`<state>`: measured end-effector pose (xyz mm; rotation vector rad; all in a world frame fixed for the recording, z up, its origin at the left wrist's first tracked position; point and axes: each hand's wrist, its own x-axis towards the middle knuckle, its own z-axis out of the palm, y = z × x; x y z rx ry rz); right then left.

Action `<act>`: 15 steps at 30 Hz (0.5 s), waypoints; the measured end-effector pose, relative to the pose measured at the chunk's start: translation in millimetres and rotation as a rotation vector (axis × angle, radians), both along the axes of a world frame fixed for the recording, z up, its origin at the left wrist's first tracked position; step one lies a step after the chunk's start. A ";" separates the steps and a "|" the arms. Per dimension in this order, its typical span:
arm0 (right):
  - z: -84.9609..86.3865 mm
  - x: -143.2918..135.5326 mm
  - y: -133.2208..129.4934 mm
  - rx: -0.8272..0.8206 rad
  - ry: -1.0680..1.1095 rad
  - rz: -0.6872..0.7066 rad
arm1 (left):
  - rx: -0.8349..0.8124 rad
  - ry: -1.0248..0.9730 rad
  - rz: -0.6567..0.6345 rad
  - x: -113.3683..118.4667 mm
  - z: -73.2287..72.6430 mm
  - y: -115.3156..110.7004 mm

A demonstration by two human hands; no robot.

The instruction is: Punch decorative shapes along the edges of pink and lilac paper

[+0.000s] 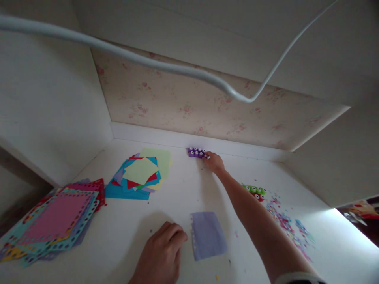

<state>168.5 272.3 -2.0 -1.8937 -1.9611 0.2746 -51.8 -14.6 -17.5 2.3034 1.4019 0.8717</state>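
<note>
At the back of the white desk, my right hand (214,161) is closed around the right end of a row of small purple hole punches (195,153) with round eye-like tops. Its fingertips partly hide the end punch. My left hand (162,252) rests in front with its fingers curled in, and nothing shows in them. Just right of it lies a purple sheet of paper (209,235), its left edge notched with small punched bites. More punches, green (254,189) and red (259,197), stand beyond my right forearm.
Punched coloured sheets (56,219) are piled at the left. Plain coloured sheets (140,171) lie stacked near the back. Paper confetti (282,221) is scattered at the right. A white cable (177,69) hangs across the view above the desk.
</note>
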 end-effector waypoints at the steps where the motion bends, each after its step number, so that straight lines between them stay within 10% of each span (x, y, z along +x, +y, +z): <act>1: 0.8 0.3 -1.7 0.001 0.011 -0.010 | 0.003 0.006 0.012 -1.0 0.7 0.5; 7: 11.6 1.0 -50.4 -0.034 0.160 0.043 | -0.044 -0.002 0.051 -3.3 6.7 0.5; 15: 20.4 -19.5 -207.2 -0.256 0.436 0.709 | -0.055 -0.138 0.132 -3.3 8.6 5.8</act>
